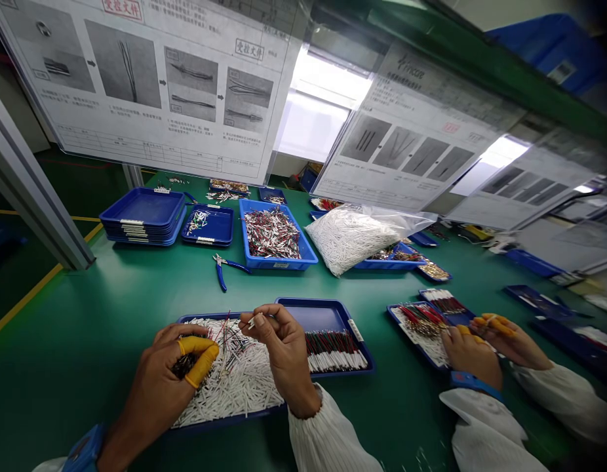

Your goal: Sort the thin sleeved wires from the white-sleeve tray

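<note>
My left hand [158,373], with yellow finger cots on thumb and forefinger, is closed around a bundle of thin wires [227,337]. Red and dark wire ends fan out to its right, and dark ends show inside the palm. My right hand [284,347] pinches a small white tube [252,322] between thumb and fingers, just right of the wires. Beneath both hands lies a blue tray [239,417] heaped with loose white tubes [234,387]. Beside it, a second blue tray [308,311] holds a row of red and dark wires with white sleeves [335,360].
Blue-handled cutters [222,269] lie behind the trays. Farther back stand stacked blue trays [143,210], a bin [278,262] of wire pieces and a bag [352,239] of white tubes. A co-worker's hands [473,354] work over trays at right. Instruction sheets [151,124] hang above.
</note>
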Tool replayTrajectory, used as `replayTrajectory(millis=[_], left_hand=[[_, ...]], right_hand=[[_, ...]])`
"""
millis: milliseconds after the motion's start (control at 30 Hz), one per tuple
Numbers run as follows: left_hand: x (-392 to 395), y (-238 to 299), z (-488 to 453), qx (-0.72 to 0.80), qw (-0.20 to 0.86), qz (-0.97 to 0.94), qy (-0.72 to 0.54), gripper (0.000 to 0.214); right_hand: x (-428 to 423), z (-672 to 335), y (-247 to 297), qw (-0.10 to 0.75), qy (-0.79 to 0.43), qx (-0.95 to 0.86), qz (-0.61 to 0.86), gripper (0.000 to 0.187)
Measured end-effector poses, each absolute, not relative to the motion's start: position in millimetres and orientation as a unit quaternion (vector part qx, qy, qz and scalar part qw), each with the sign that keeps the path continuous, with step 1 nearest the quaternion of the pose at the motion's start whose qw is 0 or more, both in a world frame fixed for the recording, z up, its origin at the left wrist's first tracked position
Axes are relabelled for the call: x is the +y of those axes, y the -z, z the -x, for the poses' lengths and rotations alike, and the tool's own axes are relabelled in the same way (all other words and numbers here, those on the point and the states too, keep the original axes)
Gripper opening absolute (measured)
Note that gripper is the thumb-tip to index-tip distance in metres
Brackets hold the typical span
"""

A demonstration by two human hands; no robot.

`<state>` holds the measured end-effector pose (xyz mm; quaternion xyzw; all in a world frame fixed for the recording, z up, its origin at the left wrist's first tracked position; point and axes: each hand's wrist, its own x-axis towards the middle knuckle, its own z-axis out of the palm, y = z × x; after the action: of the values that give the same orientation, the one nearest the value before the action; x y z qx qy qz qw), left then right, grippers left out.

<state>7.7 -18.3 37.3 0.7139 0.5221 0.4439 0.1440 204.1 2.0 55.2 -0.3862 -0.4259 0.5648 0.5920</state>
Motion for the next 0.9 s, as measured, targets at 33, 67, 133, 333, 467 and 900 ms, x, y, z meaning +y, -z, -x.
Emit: replayTrajectory(millis=[33,67,133,333,467,900], left_hand=[[-18.5,-37.4,-7.8,0.523,0.145,-0.713,-0.444,0.020],[-18.5,-37.7,-7.9,0.525,0.147,-0.711,-0.444,0.020],[-18.5,-38.4,-8.1,0.524,0.150,-0.710,-0.445,0.020],[-17.7,-38.6,-8.1,0.516,0.149,-0.713,-0.451,0.017],[-17.9,-37.3,-7.5,0.516,0.149,-0.713,-0.450,0.015],[-18.5,-39.3,-7.8,0.515,0.153,-0.714,-0.450,0.020]], right_hand=[[1.9,-204.3,-55.0,0.592,-0.566,-0.425,0.386,0.024],[1.8,-204.5,-54.6,0.591,-0.567,-0.424,0.386,0.024],[1.6,-204.8,-53.8,0.591,-0.570,-0.421,0.386,0.023],[3.0,-205.7,-51.8,0.599,-0.578,-0.407,0.376,0.023],[3.9,-206.3,-51.2,0.607,-0.578,-0.400,0.370,0.024],[3.1,-204.3,-50.5,0.591,-0.583,-0.410,0.377,0.022]])
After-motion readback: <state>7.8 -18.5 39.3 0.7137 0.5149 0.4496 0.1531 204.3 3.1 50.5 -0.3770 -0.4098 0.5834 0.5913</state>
